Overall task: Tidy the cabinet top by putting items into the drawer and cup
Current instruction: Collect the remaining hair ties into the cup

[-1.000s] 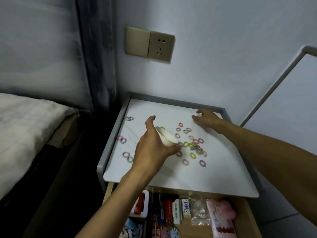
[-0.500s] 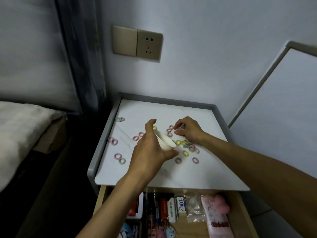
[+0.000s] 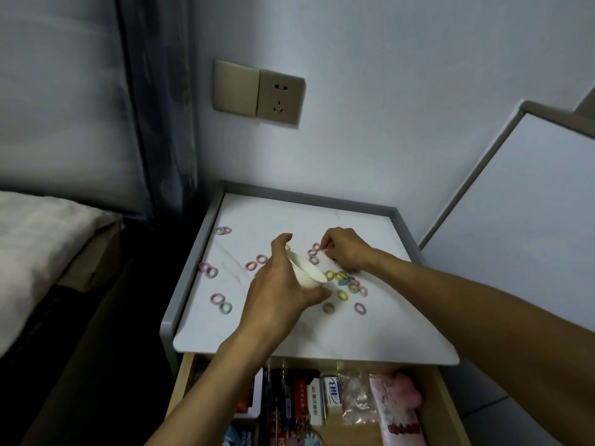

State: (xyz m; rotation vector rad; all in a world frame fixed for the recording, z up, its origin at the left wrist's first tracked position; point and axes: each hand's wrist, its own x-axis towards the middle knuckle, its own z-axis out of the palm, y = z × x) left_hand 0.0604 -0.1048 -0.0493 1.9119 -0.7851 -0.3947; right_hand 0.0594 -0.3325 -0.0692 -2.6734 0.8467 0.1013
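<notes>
Wrapping a smooth, tilted white cup, the left hand has its grip closed round it above the middle of the marbled surface. The right hand curls among soft coloured rings; whether its grip holds one, I cannot tell.

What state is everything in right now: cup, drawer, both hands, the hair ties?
Drawer, pulled open, items inside.
Cup, tilted, mouth facing right.
Hair ties, loose, scattered on the cabinet top.
Left hand, grips the cup.
Right hand, fingers curled among the hair ties; grip unclear.
Socket, nothing plugged in.
</notes>
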